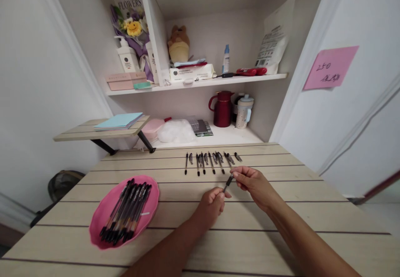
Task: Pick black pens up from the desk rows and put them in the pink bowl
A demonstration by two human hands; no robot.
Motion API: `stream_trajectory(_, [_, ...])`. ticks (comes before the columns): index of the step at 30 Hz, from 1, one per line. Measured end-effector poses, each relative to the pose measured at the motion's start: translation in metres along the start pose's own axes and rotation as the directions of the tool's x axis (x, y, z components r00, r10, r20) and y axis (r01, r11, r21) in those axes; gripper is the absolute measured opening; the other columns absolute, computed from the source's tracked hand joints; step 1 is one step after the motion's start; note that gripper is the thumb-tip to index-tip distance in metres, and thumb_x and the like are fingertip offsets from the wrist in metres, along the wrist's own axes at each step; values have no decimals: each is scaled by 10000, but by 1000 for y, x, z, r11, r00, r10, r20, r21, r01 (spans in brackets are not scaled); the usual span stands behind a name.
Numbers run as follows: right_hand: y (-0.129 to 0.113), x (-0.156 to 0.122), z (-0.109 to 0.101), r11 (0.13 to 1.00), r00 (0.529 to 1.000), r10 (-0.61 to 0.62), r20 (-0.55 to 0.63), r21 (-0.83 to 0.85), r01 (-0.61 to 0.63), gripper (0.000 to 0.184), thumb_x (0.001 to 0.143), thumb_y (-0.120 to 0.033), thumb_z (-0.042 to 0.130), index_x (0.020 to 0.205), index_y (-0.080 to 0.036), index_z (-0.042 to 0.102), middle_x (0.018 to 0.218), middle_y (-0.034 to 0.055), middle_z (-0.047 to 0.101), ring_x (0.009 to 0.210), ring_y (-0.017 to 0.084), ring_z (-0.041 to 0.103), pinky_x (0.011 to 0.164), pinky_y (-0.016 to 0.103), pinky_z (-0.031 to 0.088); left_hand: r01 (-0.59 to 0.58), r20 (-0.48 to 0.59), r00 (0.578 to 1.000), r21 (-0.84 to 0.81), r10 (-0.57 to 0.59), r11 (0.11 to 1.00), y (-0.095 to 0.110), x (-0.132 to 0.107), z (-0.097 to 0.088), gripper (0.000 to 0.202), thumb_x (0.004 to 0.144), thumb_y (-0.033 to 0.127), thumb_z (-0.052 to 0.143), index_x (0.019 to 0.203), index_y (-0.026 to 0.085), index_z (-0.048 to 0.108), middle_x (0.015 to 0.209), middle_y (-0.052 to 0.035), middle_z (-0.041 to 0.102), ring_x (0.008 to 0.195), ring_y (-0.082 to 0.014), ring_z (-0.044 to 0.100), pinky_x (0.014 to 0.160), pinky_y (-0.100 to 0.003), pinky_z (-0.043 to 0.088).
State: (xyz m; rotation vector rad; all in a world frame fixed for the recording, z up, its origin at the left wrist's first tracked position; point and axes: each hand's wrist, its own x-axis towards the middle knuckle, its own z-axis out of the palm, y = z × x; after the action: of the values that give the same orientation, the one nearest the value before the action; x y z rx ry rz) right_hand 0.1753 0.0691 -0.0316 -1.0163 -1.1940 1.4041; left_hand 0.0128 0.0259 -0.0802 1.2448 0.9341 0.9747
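My left hand point(212, 204) is closed in a loose fist over the wooden table point(281, 210) and grips the lower end of a black pen point(228, 182). My right hand point(251, 182) pinches the pen's upper end, just to the right of the left hand. Beyond both hands a row of several pens and pen caps point(211, 160) lies side by side on the table. At the left a pink plate point(100, 216) holds several black pens point(128, 210).
A small raised shelf point(93, 132) with blue notebooks stands at the back left. Behind the table are wall shelves with a red jug point(222, 109), a cup, bottles, a plush toy and flowers. A pink note point(329, 68) hangs on the right wall.
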Motion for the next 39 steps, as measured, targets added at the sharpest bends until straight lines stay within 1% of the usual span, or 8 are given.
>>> stream_trajectory(9, [9, -1, 5, 998, 997, -4, -76, 57, 8, 332, 558, -419, 742, 744, -160, 649, 506, -33, 501, 449, 72, 377, 419, 213, 242, -44, -26, 999, 37, 45, 998, -5, 3, 0, 361, 802, 459, 443, 881, 123, 551, 468, 73, 361, 399, -50, 262, 433, -197, 193])
stream_trajectory(17, [15, 1, 8, 1000, 998, -22, -50, 0, 22, 306, 605, -448, 709, 690, -169, 616, 500, -26, 504, 452, 81, 364, 430, 216, 251, -94, -67, 993, 78, 99, 993, -9, 2, 0, 361, 812, 447, 440, 906, 121, 565, 482, 64, 375, 424, -59, 283, 441, -201, 202])
stream_trajectory(20, [13, 1, 9, 999, 998, -40, -56, 7, 41, 312, 616, -463, 698, 721, -177, 632, 623, 9, 586, 548, 107, 461, 481, 215, 330, -81, -51, 995, 54, 84, 995, -8, 2, 0, 364, 809, 456, 445, 897, 124, 564, 473, 67, 371, 412, -55, 268, 434, -199, 191])
stream_trajectory(24, [7, -3, 9, 993, 1000, 5, 30, 117, -8, 379, 624, -471, 694, 858, -174, 666, 828, 64, 642, 731, 156, 549, 590, 239, 410, -53, -15, 998, 28, 54, 998, -6, 2, 0, 358, 798, 473, 461, 852, 132, 554, 470, 67, 373, 403, -49, 258, 425, -193, 180])
stream_trajectory(31, [10, -3, 8, 974, 998, 30, 64, 223, -44, 346, 595, -416, 735, 837, -173, 686, 848, 62, 650, 654, 131, 529, 601, 252, 416, -41, 3, 999, 3, 41, 999, -4, 2, 0, 352, 804, 472, 452, 856, 136, 544, 460, 72, 366, 389, -47, 252, 416, -191, 178])
stream_trajectory(36, [14, -1, 9, 991, 997, 21, -68, 133, -12, 292, 536, -409, 771, 613, -173, 619, 616, 11, 602, 538, 108, 476, 536, 239, 394, -33, -14, 999, -3, 33, 999, -8, 3, -1, 361, 793, 477, 467, 864, 134, 554, 468, 68, 376, 395, -47, 257, 420, -191, 180])
stream_trajectory(37, [14, -1, 9, 991, 998, 21, -63, 134, -13, 297, 543, -419, 765, 628, -175, 617, 629, 15, 607, 568, 120, 502, 546, 242, 402, -31, -13, 999, -5, 31, 1000, -9, 3, -1, 361, 792, 476, 469, 866, 134, 555, 472, 68, 381, 395, -47, 257, 421, -191, 179])
stream_trajectory(39, [11, -2, 8, 984, 999, 31, 11, 176, -33, 331, 578, -444, 739, 759, -183, 648, 768, 50, 647, 700, 162, 563, 610, 267, 434, -28, -8, 1000, -8, 28, 1000, -10, 4, -1, 362, 789, 477, 471, 868, 133, 554, 476, 67, 386, 393, -46, 255, 420, -191, 177])
